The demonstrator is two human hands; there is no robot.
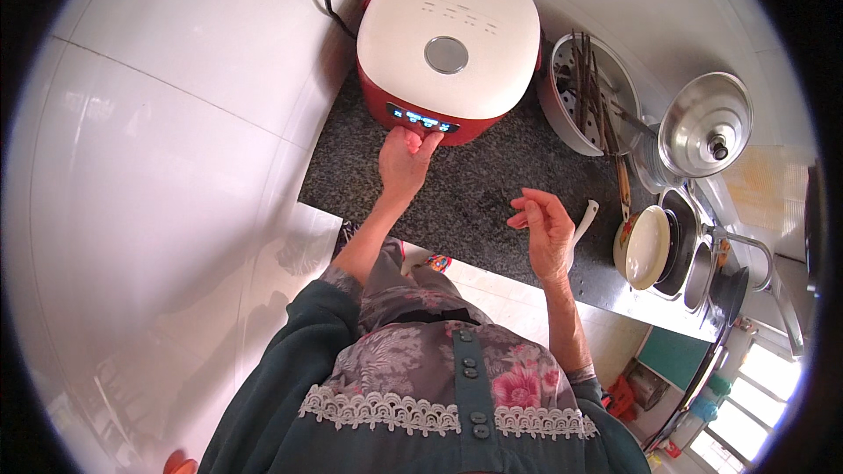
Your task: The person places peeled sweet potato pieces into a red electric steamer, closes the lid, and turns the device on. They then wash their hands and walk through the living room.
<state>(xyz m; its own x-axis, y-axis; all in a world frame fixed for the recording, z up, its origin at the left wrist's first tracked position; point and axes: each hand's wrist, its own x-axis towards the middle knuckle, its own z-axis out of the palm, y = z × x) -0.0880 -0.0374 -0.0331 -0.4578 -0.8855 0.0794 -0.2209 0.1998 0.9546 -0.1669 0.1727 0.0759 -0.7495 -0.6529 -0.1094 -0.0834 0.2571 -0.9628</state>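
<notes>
A rice cooker (448,13) with a cream lid and red body stands on the dark speckled countertop (474,184). Its front control panel (421,118) is lit in blue. My left hand (405,161) is at the lower edge of that panel, with the thumb apart from the curled fingers and nothing seen in its grasp. Over the counter, my right hand (546,227) hovers with its fingers bent and holds nothing. Just right of it lies a white-handled utensil (584,224), partly hidden by this hand.
A metal steamer pot (560,105) with brown sticks across it stands right of the cooker. Beyond are a metal lid (698,118), a cream enamel bowl (645,247) and a sink faucet (757,243). A black power cord (329,0) runs along the tiled wall (164,79).
</notes>
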